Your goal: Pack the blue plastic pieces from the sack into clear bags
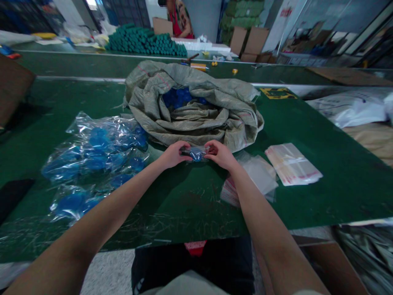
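Between my two hands, over the green table, is a clear plastic bag with a blue item (197, 154) inside; the item's exact kind is hard to make out. My left hand (178, 154) pinches the bag's left end, and my right hand (218, 154) grips its right end. Just beyond them lies a grey-green woven sack (242, 119), its mouth rolled down, with blue pieces (178, 97) showing inside. Left of my hands, several clear bags with blue items (98, 159) lie in a heap. Loose clear bags (258, 176) are spread beside my right forearm.
A stack of clear bags (293, 164) lies on the green table (344, 196) to the right. A dark flat object (14, 196) is at the left edge. Across the back, a person (182, 20) works behind piled green rolls (144, 41). White sacks (353, 108) lie at right.
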`<state>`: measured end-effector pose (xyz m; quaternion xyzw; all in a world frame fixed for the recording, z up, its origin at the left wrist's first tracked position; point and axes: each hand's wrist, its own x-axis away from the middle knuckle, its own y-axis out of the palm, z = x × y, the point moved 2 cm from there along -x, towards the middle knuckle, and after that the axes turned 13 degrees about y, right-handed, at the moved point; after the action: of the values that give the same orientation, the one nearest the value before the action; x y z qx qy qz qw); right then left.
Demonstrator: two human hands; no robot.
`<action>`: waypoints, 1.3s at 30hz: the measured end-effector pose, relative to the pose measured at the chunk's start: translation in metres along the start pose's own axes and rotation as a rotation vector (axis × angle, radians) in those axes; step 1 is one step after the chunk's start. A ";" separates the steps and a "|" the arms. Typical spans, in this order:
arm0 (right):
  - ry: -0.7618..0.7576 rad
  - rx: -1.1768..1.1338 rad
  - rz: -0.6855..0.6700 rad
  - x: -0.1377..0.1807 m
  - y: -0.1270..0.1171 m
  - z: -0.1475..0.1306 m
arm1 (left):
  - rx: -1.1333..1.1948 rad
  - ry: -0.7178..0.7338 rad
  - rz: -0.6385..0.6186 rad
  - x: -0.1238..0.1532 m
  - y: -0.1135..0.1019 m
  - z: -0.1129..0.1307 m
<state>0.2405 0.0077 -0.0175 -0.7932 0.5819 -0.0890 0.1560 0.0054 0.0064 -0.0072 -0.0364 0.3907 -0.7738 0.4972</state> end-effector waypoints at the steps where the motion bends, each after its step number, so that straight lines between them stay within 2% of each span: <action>1: -0.002 -0.002 -0.007 0.000 0.000 -0.001 | 0.010 -0.003 -0.009 0.000 0.000 0.000; 5: -0.029 0.018 0.006 0.005 0.002 -0.012 | -0.008 -0.009 -0.041 0.005 -0.001 0.005; 9: -0.044 0.003 0.216 0.010 -0.001 -0.031 | -0.206 -0.086 -0.032 0.024 -0.013 0.025; 13: -0.074 -0.267 0.392 0.012 -0.012 -0.051 | -0.585 -0.123 0.063 0.059 -0.037 0.057; 15: -0.121 -0.434 0.453 0.012 -0.023 -0.059 | -0.797 -0.206 0.079 0.081 -0.046 0.067; 18: -0.199 -0.572 0.519 0.014 -0.043 -0.074 | -0.973 -0.325 -0.061 0.109 -0.051 0.071; 21: -0.212 -0.624 0.580 0.023 -0.062 -0.092 | -1.003 -0.361 -0.251 0.124 -0.050 0.074; 23: -0.202 -0.647 0.610 0.031 -0.073 -0.103 | -1.028 -0.368 -0.275 0.123 -0.048 0.084; 25: -0.195 -0.613 0.642 0.038 -0.083 -0.107 | -1.050 -0.352 -0.232 0.114 -0.045 0.098; 28: -0.088 -0.302 0.638 0.047 -0.097 -0.095 | -0.951 -0.255 -0.238 0.095 -0.032 0.115; 30: 0.085 0.095 0.576 0.054 -0.103 -0.077 | -0.847 -0.162 -0.321 0.085 -0.020 0.116; 33: 0.357 0.771 0.472 0.075 -0.108 -0.044 | -0.794 0.012 -0.409 0.076 -0.005 0.104; 35: 0.510 1.062 0.404 0.093 -0.108 -0.025 | -0.764 0.095 -0.448 0.071 -0.001 0.093; 37: 0.545 1.208 0.365 0.111 -0.106 -0.012 | -0.713 0.063 -0.492 0.063 -0.002 0.083; 39: 0.507 1.242 0.331 0.124 -0.104 -0.003 | -0.698 -0.050 -0.481 0.052 -0.008 0.076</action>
<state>0.3712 -0.0823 0.0166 -0.4125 0.5549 -0.5634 0.4522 0.0069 -0.0768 0.0331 -0.3116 0.5974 -0.6879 0.2698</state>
